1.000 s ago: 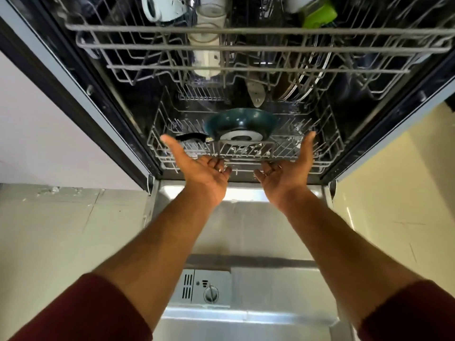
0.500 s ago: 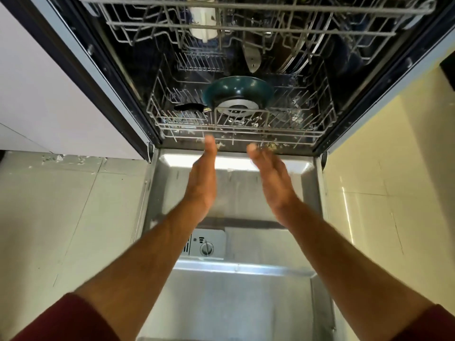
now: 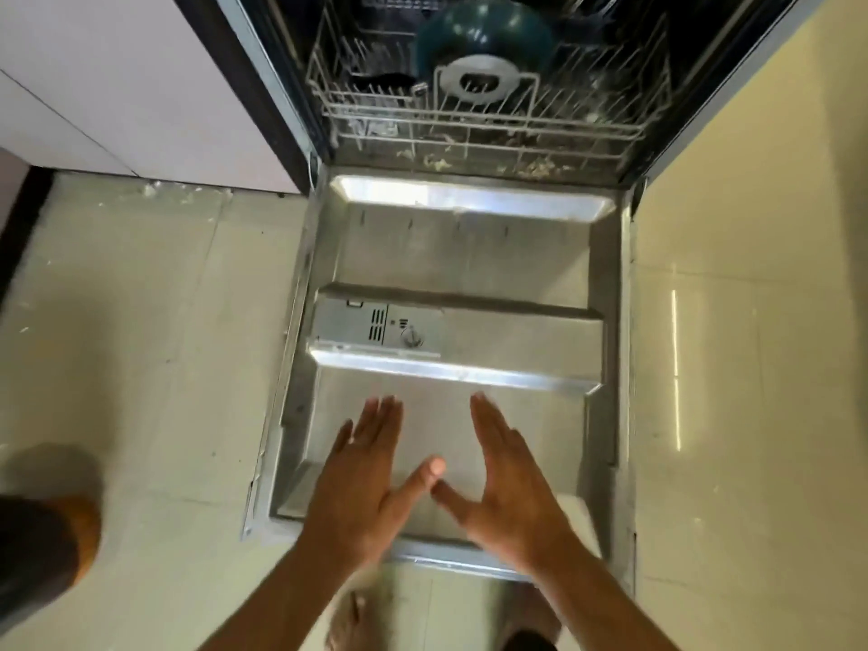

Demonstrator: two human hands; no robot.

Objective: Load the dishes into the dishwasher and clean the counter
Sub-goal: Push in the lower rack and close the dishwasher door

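Head view looking down at an open dishwasher w/ its door (image 3: 465,256) folded flat toward the person. Left hand (image 3: 361,476) at 7 o'clock and right hand (image 3: 505,481) at 5 o'clock are both over the near end of the door, fingers straight and spread, holding nothing; thumbs nearly meet between them. Can't tell if the palms touch the metal. Detergent box w/ a round knob (image 3: 412,339) sits mid-door, toward 12 from the hands. At 12 o'clock, the lower rack (image 3: 488,129) sits inside the tub, holding a dark teal bowl (image 3: 486,35) tipped on its side, base facing out. Food crumbs lie along the rack's front edge. Pale floor tiles (image 3: 155,331) at 9 and 3 o'clock. White cabinet (image 3: 141,86) at 10 o'clock.
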